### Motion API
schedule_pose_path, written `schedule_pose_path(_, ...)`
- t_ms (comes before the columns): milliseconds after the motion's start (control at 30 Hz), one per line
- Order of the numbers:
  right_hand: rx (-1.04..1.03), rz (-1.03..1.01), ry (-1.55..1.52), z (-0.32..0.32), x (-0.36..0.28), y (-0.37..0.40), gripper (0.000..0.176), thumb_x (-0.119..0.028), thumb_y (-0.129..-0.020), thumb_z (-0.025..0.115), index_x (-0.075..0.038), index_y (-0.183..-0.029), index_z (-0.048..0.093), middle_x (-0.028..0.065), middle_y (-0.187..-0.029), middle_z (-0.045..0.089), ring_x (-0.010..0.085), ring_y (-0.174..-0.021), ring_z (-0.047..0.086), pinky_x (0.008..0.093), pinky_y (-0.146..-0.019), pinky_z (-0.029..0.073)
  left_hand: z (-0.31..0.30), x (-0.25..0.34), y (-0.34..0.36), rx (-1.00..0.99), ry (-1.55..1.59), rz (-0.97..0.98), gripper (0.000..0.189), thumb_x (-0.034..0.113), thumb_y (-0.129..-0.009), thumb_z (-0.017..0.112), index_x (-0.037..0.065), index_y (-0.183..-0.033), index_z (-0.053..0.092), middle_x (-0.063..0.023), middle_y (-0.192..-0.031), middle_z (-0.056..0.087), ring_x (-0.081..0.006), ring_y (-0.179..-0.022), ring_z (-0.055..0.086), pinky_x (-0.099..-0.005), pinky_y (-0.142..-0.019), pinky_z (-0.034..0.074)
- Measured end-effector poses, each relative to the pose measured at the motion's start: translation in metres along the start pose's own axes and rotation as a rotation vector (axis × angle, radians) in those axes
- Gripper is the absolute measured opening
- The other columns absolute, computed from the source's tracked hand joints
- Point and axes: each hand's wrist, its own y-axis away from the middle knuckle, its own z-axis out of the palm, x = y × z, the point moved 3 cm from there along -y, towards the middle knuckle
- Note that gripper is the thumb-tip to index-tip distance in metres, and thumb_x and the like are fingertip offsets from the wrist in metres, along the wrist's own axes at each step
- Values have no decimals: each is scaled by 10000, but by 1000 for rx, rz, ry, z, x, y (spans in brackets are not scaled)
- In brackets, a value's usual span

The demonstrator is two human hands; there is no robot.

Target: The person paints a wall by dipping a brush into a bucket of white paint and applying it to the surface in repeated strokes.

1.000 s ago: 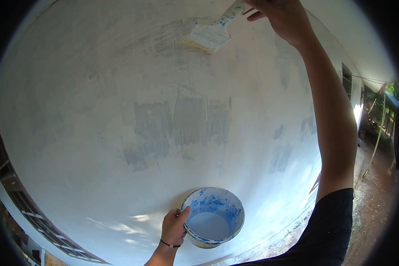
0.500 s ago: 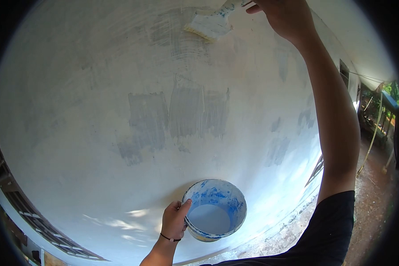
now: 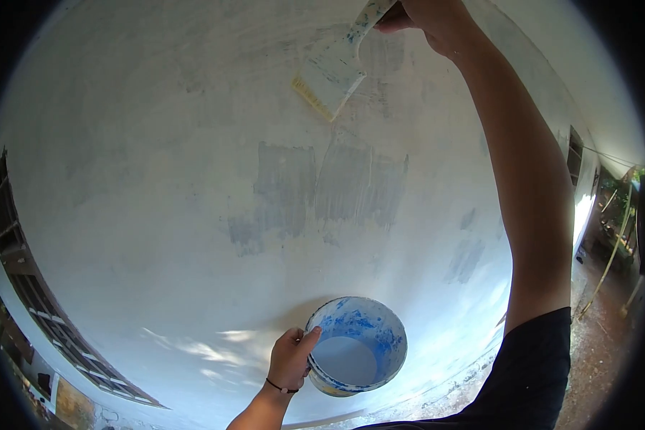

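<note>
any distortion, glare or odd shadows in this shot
Head view: fisheye bowing of the wall and the barred window, with black corners; head view: bright patches low on the wall, left of the paint bucket, and a soft shadow at the bucket's upper left.

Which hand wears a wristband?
The left hand, gripping the bucket: it wears a dark wristband. The right hand, holding the brush, shows none.

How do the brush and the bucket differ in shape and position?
The brush is flat and broad; the bucket is round and hollow, holding pale liquid. The brush is high in the right hand; the bucket is lower, in the left hand. Both show blue stains.
</note>
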Motion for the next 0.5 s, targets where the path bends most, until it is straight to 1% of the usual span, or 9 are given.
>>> schedule_pose_path(100, 16, 46, 46, 12, -11, -1, 232, -142, -841, 582, 87, -858, 542, 183, -746, 595, 274, -593, 624, 349, -518, 551, 0, -1, 2, 6, 15, -2, 325, 260, -806, 657, 83, -659, 427, 6, -510, 430, -60, -337, 337, -214, -306, 245)
schedule_pose_path(167, 106, 243, 147, 16, -22, -2, 239, -138, -840, 582, 95, -870, 540, 195, -761, 594, 287, -603, 627, 356, -520, 552, 0, 0, 4, 10, 23, -1, 324, 260, -805, 658, 80, -660, 429, 5, -509, 429, -60, -337, 335, -214, -307, 244)
schedule_pose_path(200, 104, 241, 146, 14, -19, -2, 239, -138, -840, 582, 95, -870, 540, 195, -761, 594, 287, -603, 627, 356, -520, 552, -1, 0, 5, 6, 27, 6, 322, 259, -805, 658, 77, -663, 433, 5, -507, 428, -61, -337, 334, -215, -308, 242)
schedule_pose_path(267, -14, 12, 56, 8, -14, -3, 242, -138, -839, 585, 99, -868, 543, 196, -760, 594, 283, -605, 628, 356, -529, 553, -1, 1, 7, 4, 35, 15, 320, 259, -805, 658, 74, -666, 436, 4, -506, 427, -61, -337, 332, -215, -308, 239)
schedule_pose_path(400, -25, 43, 71, 4, -10, -12, 240, -136, -838, 587, 100, -853, 548, 190, -755, 591, 279, -595, 625, 355, -534, 553, 1, 3, 11, 19, 32, 4, 319, 256, -806, 657, 72, -667, 437, 5, -504, 423, -63, -338, 329, -217, -309, 235)
schedule_pose_path(500, -17, 48, 85, 1, -9, -15, 234, -145, -843, 589, 87, -842, 556, 168, -747, 590, 269, -599, 622, 353, -548, 555, 3, 4, 10, 27, 24, -11, 323, 255, -806, 657, 75, -661, 431, 7, -502, 417, -63, -342, 328, -217, -310, 234)
